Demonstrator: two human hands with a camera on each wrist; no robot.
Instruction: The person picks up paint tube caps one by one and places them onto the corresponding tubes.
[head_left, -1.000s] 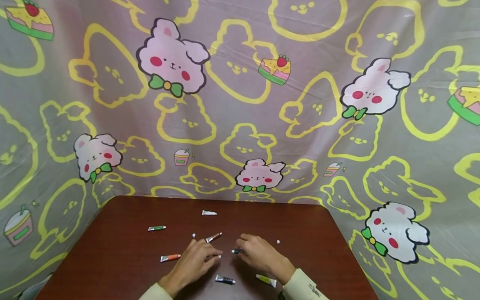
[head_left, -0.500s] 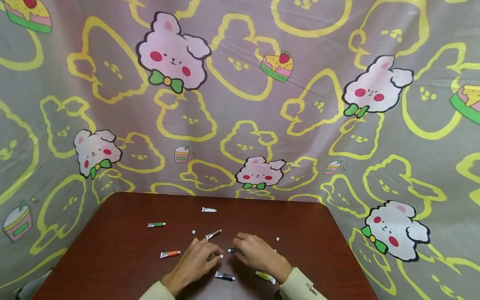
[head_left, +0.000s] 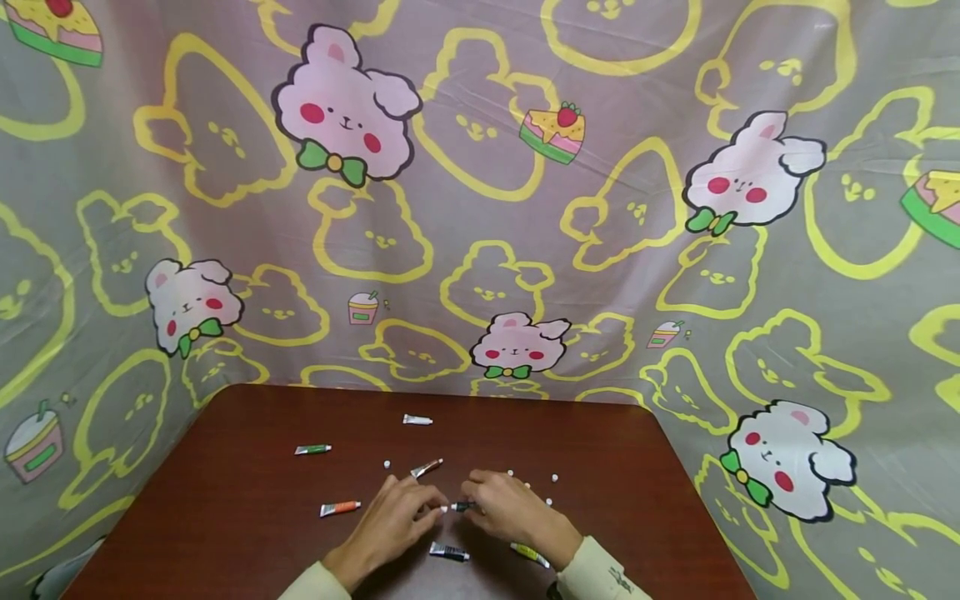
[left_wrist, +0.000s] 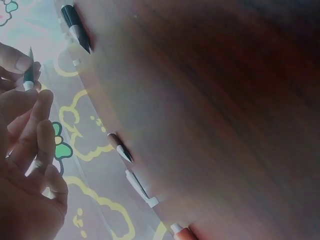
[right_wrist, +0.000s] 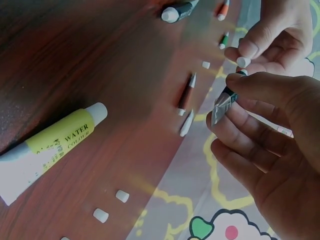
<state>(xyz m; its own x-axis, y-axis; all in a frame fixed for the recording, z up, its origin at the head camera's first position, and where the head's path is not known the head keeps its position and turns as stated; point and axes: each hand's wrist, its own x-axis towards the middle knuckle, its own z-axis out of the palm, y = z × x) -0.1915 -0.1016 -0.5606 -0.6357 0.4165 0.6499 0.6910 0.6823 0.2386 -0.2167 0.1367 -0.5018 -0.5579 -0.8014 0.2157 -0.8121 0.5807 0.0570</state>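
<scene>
Around the far side, from nine o'clock through twelve to three, grey cloth [head_left: 487,225] printed with yellow outlines and pale animal faces. Below, a dark reddish worktop [head_left: 247,467], probably strewn widely to give both hands room in the middle. There, facing each other: at nine o'clock the left hand [head_left: 393,512], thumb and fingertip closed in a pinch on a white cap [right_wrist: 243,62]; at three the right hand [head_left: 513,504], pinching a dark tube [right_wrist: 226,102], remaining fingers loosely bent. Held nozzle end towards the cap, seemingly to keep both in line; too fine to tell whether touching. Lying flat round the hands: yellow tube [head_left: 530,554] at four o'clock, black tube [head_left: 450,552] at six, orange tube [head_left: 341,507] at nine, green tube [head_left: 313,449] at ten, brown tube [head_left: 427,468] at eleven, white tube [head_left: 417,420] farther out, also eleven. Smallest, loose white caps [head_left: 554,477]: one at ten, others between two and three, perhaps gathered there out of the way.
</scene>
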